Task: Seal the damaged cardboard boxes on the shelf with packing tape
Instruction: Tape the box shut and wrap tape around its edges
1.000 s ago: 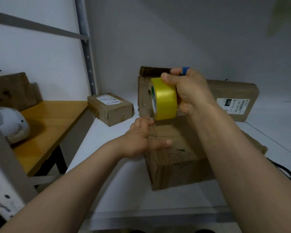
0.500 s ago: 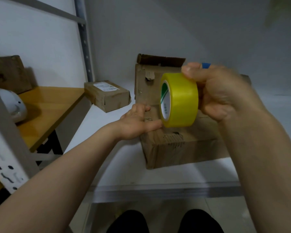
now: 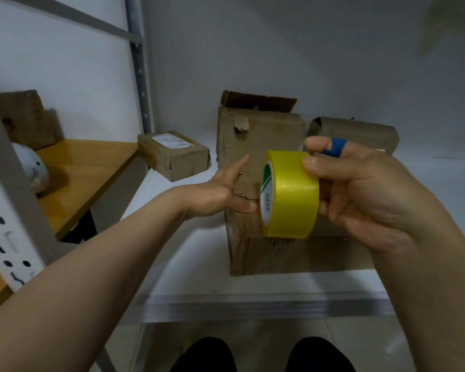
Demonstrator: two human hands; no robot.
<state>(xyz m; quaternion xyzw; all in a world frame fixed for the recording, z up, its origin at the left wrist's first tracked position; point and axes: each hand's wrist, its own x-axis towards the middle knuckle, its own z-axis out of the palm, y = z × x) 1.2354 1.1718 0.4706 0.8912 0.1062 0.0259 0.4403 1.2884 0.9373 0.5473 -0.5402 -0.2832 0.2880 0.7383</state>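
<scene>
White shelf (image 3: 177, 253), head view. Centre: torn cardboard box (image 3: 255, 146), rear flap up, contents not visible. R hand (image 3: 365, 194) grips yellow packing-tape roll (image 3: 290, 194) over box. L hand (image 3: 215, 194), fingers straight, rests on box's left side. Small labelled box (image 3: 175, 157), closed, at left.

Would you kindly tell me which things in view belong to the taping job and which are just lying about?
Job: yellow tape roll, gripped by the right hand; torn box, touched by the left hand; small labelled box; rear box.
Lying about: white rounded object; wooden table; brown box on that table.
</scene>
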